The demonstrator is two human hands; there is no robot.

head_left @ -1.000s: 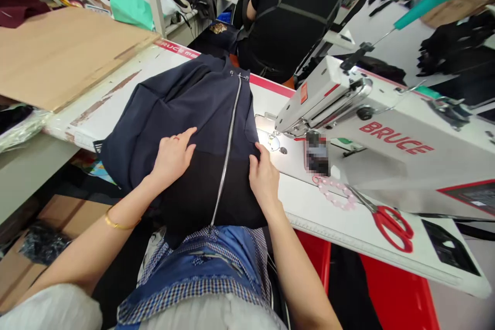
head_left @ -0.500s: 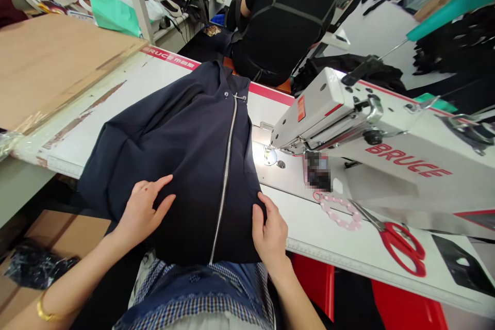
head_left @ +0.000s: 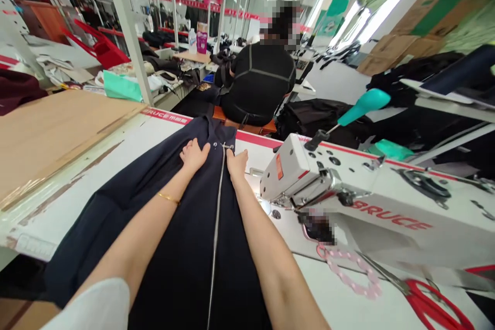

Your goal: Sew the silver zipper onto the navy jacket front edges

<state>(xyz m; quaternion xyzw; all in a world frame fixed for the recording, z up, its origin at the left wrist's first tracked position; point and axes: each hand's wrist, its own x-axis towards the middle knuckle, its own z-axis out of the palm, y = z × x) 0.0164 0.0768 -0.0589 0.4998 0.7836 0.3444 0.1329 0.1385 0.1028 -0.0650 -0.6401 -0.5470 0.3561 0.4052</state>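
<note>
A dark navy garment (head_left: 185, 247) with a long silver zipper (head_left: 217, 227) lies across the sewing table, its far end narrowing near two metal studs. On that far end, left of the zipper's top, my left hand (head_left: 194, 157) has its fingers bent into the cloth and its thumb toward the zipper. My right hand (head_left: 237, 165) is at the garment's right edge by the zipper's top, thumb over the cloth and fingers on the outer side. Both forearms stretch over the garment. The fingertips are partly hidden.
Close on the right stands a white sewing machine (head_left: 340, 191), with a teal-handled screwdriver (head_left: 363, 108) on top. Red-handled scissors (head_left: 436, 304) and a pink beaded loop (head_left: 353, 273) lie before it. A cardboard sheet (head_left: 58, 134) is at left; a person in black (head_left: 259, 82) sits beyond.
Both hands have moved forward from the garment's near part to its far end by the zipper's top. The view has tilted up, showing more of the room.
</note>
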